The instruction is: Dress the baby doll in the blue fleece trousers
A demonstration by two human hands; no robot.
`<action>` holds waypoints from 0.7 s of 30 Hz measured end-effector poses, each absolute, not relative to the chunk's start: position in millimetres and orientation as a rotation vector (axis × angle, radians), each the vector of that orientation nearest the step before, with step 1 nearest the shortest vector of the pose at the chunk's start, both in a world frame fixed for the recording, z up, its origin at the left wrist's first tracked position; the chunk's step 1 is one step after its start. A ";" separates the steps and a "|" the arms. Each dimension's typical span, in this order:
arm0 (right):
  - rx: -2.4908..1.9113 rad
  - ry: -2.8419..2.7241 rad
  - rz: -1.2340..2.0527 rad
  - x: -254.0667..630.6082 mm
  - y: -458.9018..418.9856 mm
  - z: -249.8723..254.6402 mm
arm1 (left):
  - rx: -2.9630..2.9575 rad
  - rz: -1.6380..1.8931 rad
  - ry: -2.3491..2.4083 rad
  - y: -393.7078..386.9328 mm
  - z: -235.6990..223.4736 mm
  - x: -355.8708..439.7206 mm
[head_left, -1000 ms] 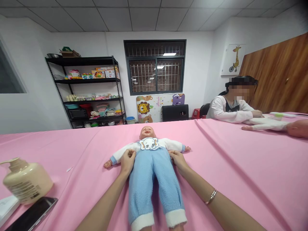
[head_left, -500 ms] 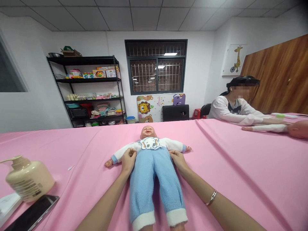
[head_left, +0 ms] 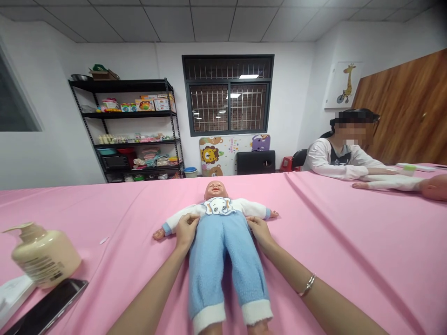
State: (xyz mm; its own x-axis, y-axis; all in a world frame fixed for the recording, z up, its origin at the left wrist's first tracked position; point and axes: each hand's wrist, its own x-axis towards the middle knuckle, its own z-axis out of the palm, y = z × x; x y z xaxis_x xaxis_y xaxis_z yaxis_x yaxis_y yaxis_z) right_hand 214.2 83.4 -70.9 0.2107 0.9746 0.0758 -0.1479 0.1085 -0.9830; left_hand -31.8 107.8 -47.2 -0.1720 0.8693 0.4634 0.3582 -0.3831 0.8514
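A baby doll (head_left: 222, 242) lies on its back on the pink tablecloth (head_left: 331, 242), head away from me, in a white top and blue fleece trousers. My left hand (head_left: 185, 230) is closed on the trousers' waist at the doll's left side as I see it. My right hand (head_left: 259, 229) pinches the same waistband on the other side. A bracelet (head_left: 306, 284) sits on my right wrist.
A cream pump bottle (head_left: 44, 255), a dark phone (head_left: 49, 307) and a white item (head_left: 12, 298) lie at the near left. Another person (head_left: 344, 151) sits at the far right, arms over a second doll (head_left: 401, 182). A black shelf (head_left: 129, 130) of toys stands at the back wall.
Both hands stay gripping the doll's waistband; the view has drifted slightly, so the doll and bottle sit a little to the right. The person at the right has stretched an arm out further.
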 end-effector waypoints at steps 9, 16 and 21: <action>-1.083 -0.994 1.034 213.7 78.7 -66.4 | 1.636 1.622 1.395 103.0 -45.2 -27.1; -1.102 -1.025 0.997 211.6 73.7 -60.6 | 1.629 1.603 1.404 104.3 -46.4 -26.6; -1.074 -1.082 0.974 211.8 74.3 -61.4 | 1.663 1.596 1.467 105.8 -48.9 -27.9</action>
State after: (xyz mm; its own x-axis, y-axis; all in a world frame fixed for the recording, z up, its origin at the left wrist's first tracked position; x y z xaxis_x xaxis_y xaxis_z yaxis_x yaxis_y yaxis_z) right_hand 211.8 74.3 -61.4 0.1995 0.9621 0.1859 -0.0842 0.2058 -0.9750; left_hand -27.9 105.8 -48.9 -0.2075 0.8590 0.4680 0.3941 -0.3645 0.8437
